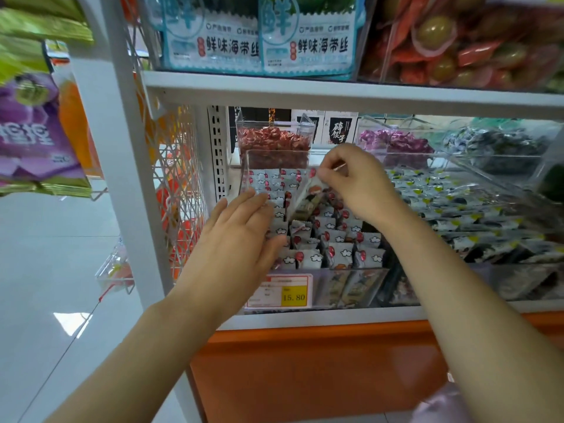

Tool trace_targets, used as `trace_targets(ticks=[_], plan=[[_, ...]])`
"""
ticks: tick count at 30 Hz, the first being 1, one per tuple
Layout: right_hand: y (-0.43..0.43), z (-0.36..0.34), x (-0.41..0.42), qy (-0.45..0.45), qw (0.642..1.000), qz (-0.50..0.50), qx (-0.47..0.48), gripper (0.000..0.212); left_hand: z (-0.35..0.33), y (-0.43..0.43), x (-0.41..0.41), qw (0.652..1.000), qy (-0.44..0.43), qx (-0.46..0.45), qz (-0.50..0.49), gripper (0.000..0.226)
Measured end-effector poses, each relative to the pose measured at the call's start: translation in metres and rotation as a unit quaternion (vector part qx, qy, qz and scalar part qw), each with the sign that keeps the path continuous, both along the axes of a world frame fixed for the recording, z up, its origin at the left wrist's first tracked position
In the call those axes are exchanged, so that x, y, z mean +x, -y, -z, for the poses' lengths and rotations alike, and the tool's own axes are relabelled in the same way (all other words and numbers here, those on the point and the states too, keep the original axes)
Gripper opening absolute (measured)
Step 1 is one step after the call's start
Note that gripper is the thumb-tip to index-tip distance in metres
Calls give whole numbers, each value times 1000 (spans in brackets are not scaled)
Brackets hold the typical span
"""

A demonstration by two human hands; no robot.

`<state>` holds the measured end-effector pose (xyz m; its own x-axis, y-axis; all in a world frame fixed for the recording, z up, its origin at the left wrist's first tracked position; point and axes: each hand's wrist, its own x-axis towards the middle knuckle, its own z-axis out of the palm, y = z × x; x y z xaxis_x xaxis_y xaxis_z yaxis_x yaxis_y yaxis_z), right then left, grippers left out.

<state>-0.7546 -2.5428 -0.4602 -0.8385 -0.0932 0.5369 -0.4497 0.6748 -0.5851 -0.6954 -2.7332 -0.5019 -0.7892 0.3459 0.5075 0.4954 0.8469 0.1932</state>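
The right hand [360, 184] pinches one small packet [308, 196] by its top edge, just over the middle of the clear bin [351, 285]. The left hand [241, 230] is flat with straight fingers, pressing on the packets at the bin's left side. Many white packets [335, 239] stand in neat rows at the front. The back looks messy, I think, so some tidying is left. The next bin [503, 190] holds packets with yellow dots.
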Motion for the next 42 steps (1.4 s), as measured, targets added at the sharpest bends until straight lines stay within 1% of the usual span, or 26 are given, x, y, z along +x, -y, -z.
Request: trace_targets(ticks=[3,5,7,9,11,12,15,17,19,21,22,24,25,27,29,30,31,32,33,34,35,36,37,39,41,42], plan=[[-7,-4,19,-63,996,29,-55,6,-5,-2,4,997,-41,66,-4,46],[-11,-4,31,-80,991,37,-104,8,-9,-6,8,991,-30,127,2,45],[-15,-2,42,-54,979,23,-195,11,-10,-8,10,982,16,188,15,46],[-19,2,51,6,952,-3,-306,12,-10,-11,12,968,79,239,25,47],[-19,7,57,62,915,-35,-397,12,-9,-13,13,941,141,304,48,44],[-18,10,59,82,898,-53,-428,12,-9,-14,13,925,163,339,61,39],[-13,15,63,128,853,-98,-496,13,-10,-15,11,883,189,424,71,24],[-10,18,64,156,824,-122,-530,15,-10,-13,8,852,207,476,70,19],[-8,22,64,175,806,-140,-548,17,-11,-10,7,819,230,521,68,19],[-8,24,65,183,801,-142,-551,20,-12,-8,8,788,248,559,66,23],[-9,25,65,186,806,-138,-545,21,-13,-8,8,784,243,568,60,25],[-9,26,66,199,813,-128,-532,12,-14,-8,8,809,200,552,36,29],[-8,25,66,210,805,-127,-540,7,-14,-8,8,823,176,540,23,28],[-8,26,66,245,769,-139,-574,21,-15,-7,7,833,151,532,3,26],[-7,26,65,285,728,-146,-606,42,-16,-7,6,828,164,537,-5,26],[-7,26,64,303,705,-151,-623,47,-15,-6,6,820,182,542,-5,26],[-7,25,64,318,682,-158,-640,44,-15,-7,6,810,204,549,0,26],[-8,25,64,331,660,-166,-654,34,-15,-7,6,797,227,559,9,25],[-9,24,63,341,640,-168,-668,19,-15,-8,6,779,249,575,21,25],[-9,23,63,348,622,-171,-680,8,-16,-9,6,753,270,599,35,25],[-8,23,64,352,609,-175,-690,13,-17,-9,5,720,292,627,51,25],[-8,22,64,356,599,-180,-695,18,-18,-9,5,681,315,658,68,25],[-7,21,65,358,591,-183,-699,19,-19,-9,4,638,338,687,85,25],[-5,20,66,359,586,-182,-704,11,-20,-7,2,559,376,730,112,26],[-3,17,67,354,586,-184,-705,6,-20,-6,1,498,401,757,133,26],[-2,17,67,354,581,-186,-709,7,-20,-6,2,475,410,766,143,22]])
